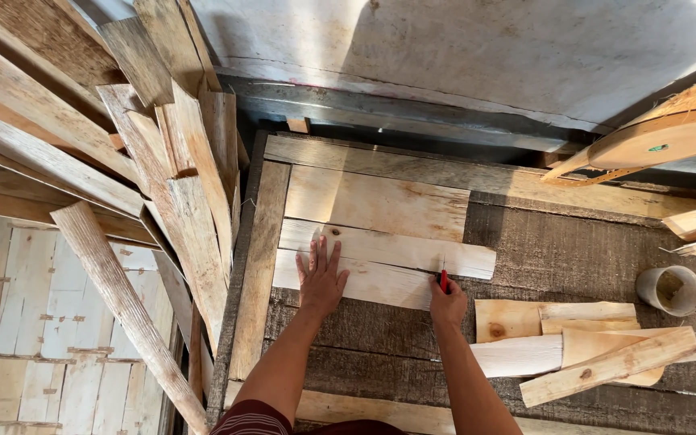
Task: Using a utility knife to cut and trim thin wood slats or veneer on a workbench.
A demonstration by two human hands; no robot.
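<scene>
- The left hand (321, 278) lies flat, fingers spread apart, pressing on the lowest of three pale boards (364, 280) laid side by side on the workbench (573, 250), toward its left edge and near its far edge.
- The right hand (447, 304) has its fingers closed around a red pencil (444, 281), whose tip sits at the right end of that lowest board.
- Judging by the pose, the marking looks only just under way: no drawn line can be made out on the wood, and the board's right end is uneven, narrowing to a slant, so trimming seems still to come.
- The held board's long axis runs left to right, roughly parallel to the bench's far edge, dipping slightly toward the right; its narrowed end points right.
- The pencil stands nearly square to that axis, tip away from the person.
- Cut wooden offcuts (582, 342) lie toward the bench's right edge, overlapping each other, with a small grey cup (670, 290) just beyond them.
- Rough planks (163, 161) lean in a stack off the bench's left edge.
</scene>
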